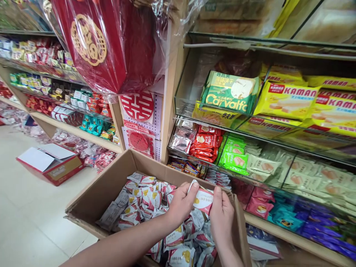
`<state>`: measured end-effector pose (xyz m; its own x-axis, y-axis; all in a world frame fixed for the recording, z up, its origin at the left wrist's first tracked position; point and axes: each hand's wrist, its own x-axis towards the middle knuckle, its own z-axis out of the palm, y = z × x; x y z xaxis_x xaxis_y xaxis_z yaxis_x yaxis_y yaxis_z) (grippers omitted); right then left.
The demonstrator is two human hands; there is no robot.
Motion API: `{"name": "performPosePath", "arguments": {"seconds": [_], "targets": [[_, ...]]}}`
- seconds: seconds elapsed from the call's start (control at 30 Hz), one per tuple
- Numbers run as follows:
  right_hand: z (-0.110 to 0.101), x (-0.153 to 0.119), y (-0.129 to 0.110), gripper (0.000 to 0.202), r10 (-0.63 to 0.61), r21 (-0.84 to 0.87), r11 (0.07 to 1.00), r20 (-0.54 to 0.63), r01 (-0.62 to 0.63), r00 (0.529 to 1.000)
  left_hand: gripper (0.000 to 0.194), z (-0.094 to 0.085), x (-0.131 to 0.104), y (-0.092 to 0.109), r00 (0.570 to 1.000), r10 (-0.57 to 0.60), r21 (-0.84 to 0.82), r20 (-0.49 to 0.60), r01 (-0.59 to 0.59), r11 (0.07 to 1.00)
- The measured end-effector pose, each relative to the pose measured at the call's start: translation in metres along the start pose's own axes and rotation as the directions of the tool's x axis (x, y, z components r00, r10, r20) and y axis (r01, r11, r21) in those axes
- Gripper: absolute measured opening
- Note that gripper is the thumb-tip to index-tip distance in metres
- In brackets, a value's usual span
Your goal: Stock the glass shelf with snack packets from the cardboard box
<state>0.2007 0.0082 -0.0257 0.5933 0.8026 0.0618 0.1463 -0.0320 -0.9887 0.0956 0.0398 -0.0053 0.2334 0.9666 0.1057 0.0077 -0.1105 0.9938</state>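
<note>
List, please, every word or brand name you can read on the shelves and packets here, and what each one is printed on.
"Carvalfc": green biscuit pack, upper glass shelf.
"KAMAN": yellow wafer packs beside it.
Red double-happiness sign: a Chinese character, no Latin text.
Packet held by left hand and right hand: print too small to read.

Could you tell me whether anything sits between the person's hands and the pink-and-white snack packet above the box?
Nothing visible does: the left hand and right hand already pinch the snack packet between them, above the packets in the cardboard box.
</note>
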Motion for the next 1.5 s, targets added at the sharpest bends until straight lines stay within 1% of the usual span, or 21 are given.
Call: {"name": "performPosePath", "arguments": {"seconds": [0.17,0.33,0.4,0.5,0.57,0.63,0.7,0.77,0.8,0.83,0.9,0.97,1.07,1.13,1.2,1.27,1.3,1.33,1.37,1.43,1.5], "targets": [[-0.003,0.003,0.001,0.045,-0.026,-0.073,0.997,-0.043,0.023,0.999,0.049,0.004,-0.002,-0.001,0.991,-0.134,-0.198,0.010,0.134,0.971],[0.000,-0.001,0.007,0.043,0.080,0.123,0.989,0.025,-0.082,0.997,0.046,0.008,-0.005,-0.004,0.977,-0.204,-0.304,0.068,0.215,0.928],[0.000,-0.006,0.008,0.038,0.067,0.225,0.970,0.131,-0.095,0.989,0.046,0.009,-0.004,-0.006,0.976,-0.218,-0.291,0.026,0.216,0.932],[-0.003,-0.010,0.008,0.036,0.017,0.293,0.948,0.341,-0.123,0.940,0.046,0.007,-0.001,-0.006,0.974,-0.227,-0.214,-0.012,0.219,0.952],[-0.010,-0.008,0.007,0.034,0.021,0.247,0.961,0.376,-0.122,0.926,0.041,0.002,0.004,-0.004,0.989,-0.144,-0.108,-0.033,0.139,0.984],[-0.020,-0.002,0.004,0.030,0.015,0.135,0.988,0.376,-0.070,0.926,0.038,-0.005,0.009,0.003,0.998,0.058,0.061,0.000,-0.058,0.996],[-0.030,0.003,-0.002,0.025,-0.017,-0.011,1.000,0.427,0.024,0.904,0.040,-0.009,0.014,0.014,0.955,0.251,0.209,0.158,-0.281,0.937],[-0.037,0.005,-0.008,0.022,-0.049,-0.082,0.992,0.443,0.094,0.895,0.029,-0.008,0.018,0.026,0.890,0.286,0.247,0.356,-0.385,0.889],[-0.039,0.005,-0.010,0.023,-0.063,-0.059,0.994,0.418,0.096,0.906,0.024,-0.005,0.019,0.031,0.882,0.257,0.222,0.396,-0.364,0.905],[-0.040,0.004,-0.011,0.027,-0.069,0.003,0.997,0.379,0.073,0.923,0.022,0.000,0.020,0.035,0.895,0.210,0.168,0.394,-0.295,0.941],[-0.040,0.001,-0.011,0.038,-0.045,0.180,0.984,0.300,-0.010,0.953,0.027,0.011,0.020,0.039,0.947,0.068,-0.024,0.314,-0.064,0.998],[-0.039,-0.002,-0.008,0.040,-0.007,0.291,0.953,0.300,-0.085,0.954,0.031,0.022,0.018,0.038,0.972,-0.099,-0.260,0.212,0.154,0.953],[-0.038,-0.004,-0.005,0.034,0.027,0.299,0.945,0.327,-0.130,0.945,0.035,0.035,0.014,0.032,0.948,-0.273,-0.468,0.163,0.318,0.825],[-0.040,-0.004,-0.003,0.034,0.051,0.304,0.939,0.337,-0.160,0.940,0.036,0.040,0.011,0.028,0.927,-0.335,-0.504,0.169,0.373,0.779],[-0.045,-0.005,-0.001,0.037,0.084,0.324,0.924,0.342,-0.202,0.936,0.035,0.041,0.010,0.025,0.914,-0.354,-0.467,0.198,0.405,0.786],[-0.056,-0.005,0.002,0.045,0.115,0.348,0.910,0.314,-0.226,0.943,0.034,0.037,0.012,0.022,0.938,-0.274,-0.305,0.213,0.330,0.893],[-0.064,-0.004,0.004,0.050,0.131,0.358,0.906,0.266,-0.224,0.955,0.033,0.032,0.015,0.021,0.961,-0.178,-0.162,0.212,0.214,0.963],[-0.074,-0.002,0.007,0.054,0.150,0.364,0.906,0.200,-0.215,0.968,0.033,0.027,0.018,0.020,0.975,-0.046,0.018,0.216,0.043,0.999],[-0.085,0.000,0.009,0.056,0.171,0.360,0.910,0.121,-0.204,0.978,0.031,0.021,0.023,0.019,0.965,0.098,0.216,0.243,-0.152,0.964],[-0.109,0.009,0.016,0.056,0.195,0.320,0.933,-0.066,-0.164,0.979,0.025,0.008,0.034,0.016,0.888,0.305,0.536,0.343,-0.452,0.713],[-0.132,0.022,0.028,0.055,0.182,0.234,0.963,-0.210,-0.132,0.961,0.027,-0.001,0.046,0.010,0.843,0.341,0.716,0.415,-0.534,0.449]]}}
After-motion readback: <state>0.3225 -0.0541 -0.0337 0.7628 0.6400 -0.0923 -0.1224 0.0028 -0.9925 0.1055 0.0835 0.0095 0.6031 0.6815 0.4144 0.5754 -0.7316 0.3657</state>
